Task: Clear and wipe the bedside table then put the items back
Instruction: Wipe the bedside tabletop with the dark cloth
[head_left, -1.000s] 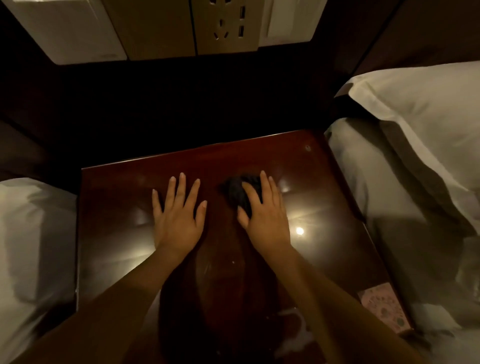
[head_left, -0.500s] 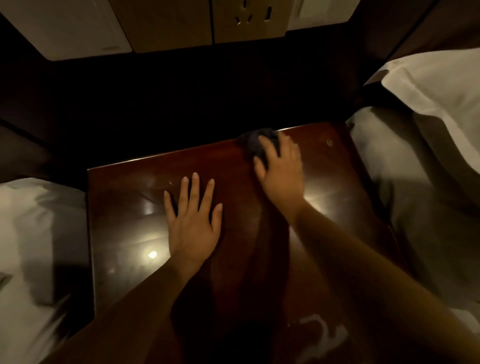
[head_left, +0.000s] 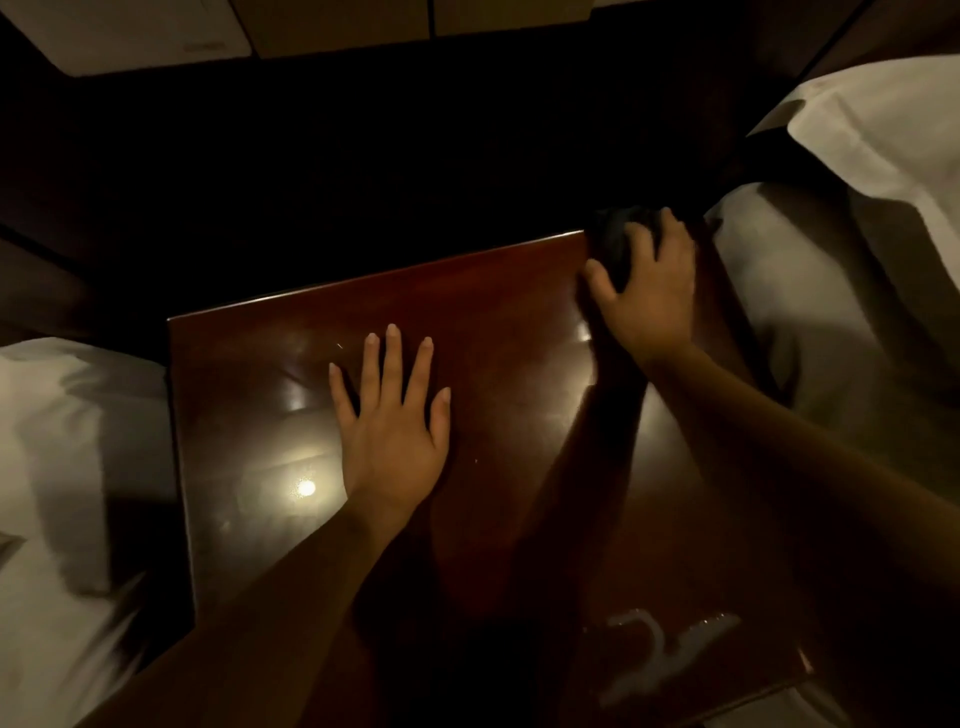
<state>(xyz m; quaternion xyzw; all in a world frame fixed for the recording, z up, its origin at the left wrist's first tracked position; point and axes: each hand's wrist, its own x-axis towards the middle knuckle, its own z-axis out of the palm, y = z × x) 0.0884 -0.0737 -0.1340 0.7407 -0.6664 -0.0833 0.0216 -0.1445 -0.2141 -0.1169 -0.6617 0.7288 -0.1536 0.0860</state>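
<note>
The dark red glossy bedside table (head_left: 498, 322) fills the middle of the view, with nothing standing on its top. My left hand (head_left: 392, 415) lies flat on it, palm down, fingers spread. My right hand (head_left: 647, 291) presses a dark cloth (head_left: 615, 234) onto the far right corner of the table top. Most of the cloth is hidden under the fingers. A wet smear (head_left: 660, 660) shows near the table's front right corner.
White bedding (head_left: 57, 467) lies to the left of the table. A bed with a white pillow (head_left: 878, 135) sits to the right. Behind the table is a dark gap, then a pale wall panel (head_left: 332, 26) at the top.
My right hand has slid the cloth from the table's middle to the far right corner. My left hand stays flat on the top. The view has shifted, and the pink card at the right is out of sight.
</note>
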